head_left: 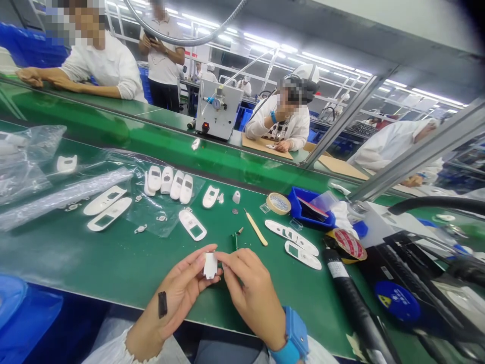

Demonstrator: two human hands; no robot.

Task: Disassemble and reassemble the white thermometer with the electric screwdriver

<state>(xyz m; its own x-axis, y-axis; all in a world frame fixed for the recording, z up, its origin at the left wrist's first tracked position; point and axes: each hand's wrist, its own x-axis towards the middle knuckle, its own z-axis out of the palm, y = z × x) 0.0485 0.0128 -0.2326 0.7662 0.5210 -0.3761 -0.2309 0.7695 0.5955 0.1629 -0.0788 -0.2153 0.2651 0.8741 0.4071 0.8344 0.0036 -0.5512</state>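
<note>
My left hand (178, 293) and my right hand (253, 293) meet over the near edge of the green table (113, 263). Between their fingertips sits a small white plastic part (210, 265), pinched from both sides. A blue wrist strap (293, 336) is on my right wrist. A small black piece (162, 304) lies against my left wrist. Just beyond the hands lie a white cover with a window (193, 224), green-handled tweezers (236, 238) and a wooden stick (255, 228).
Several white shells (168, 181) lie on clear plastic bags (45, 177) at left. A tape roll (278, 203), a blue tray (308, 207), two flat white covers (299, 245) and a black tool (352, 298) lie at right. Other people sit across the belt.
</note>
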